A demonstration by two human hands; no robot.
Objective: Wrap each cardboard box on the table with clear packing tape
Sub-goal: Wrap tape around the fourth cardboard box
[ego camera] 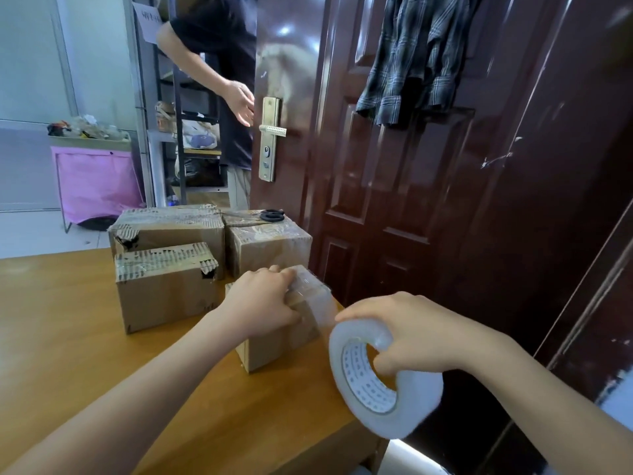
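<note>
A small cardboard box (281, 347) stands near the right edge of the wooden table (68, 337). My left hand (260, 299) presses down on its top and grips it. My right hand (414, 334) holds a large roll of clear packing tape (383, 382) just right of the box, past the table's edge. A strip of clear tape (322, 303) runs from the roll over the box's right side and top. Behind it stand three larger taped boxes: a middle one (164, 286), a back left one (168, 228) and a back right one (270, 248).
Black-handled scissors (272, 216) lie on the back right box. A dark red door (411, 166) with a brass lock plate (269, 138) stands close on the right, a plaid shirt (418, 53) hanging on it. Another person (219, 70) reaches toward the door. A pink bin (96, 180) stands behind.
</note>
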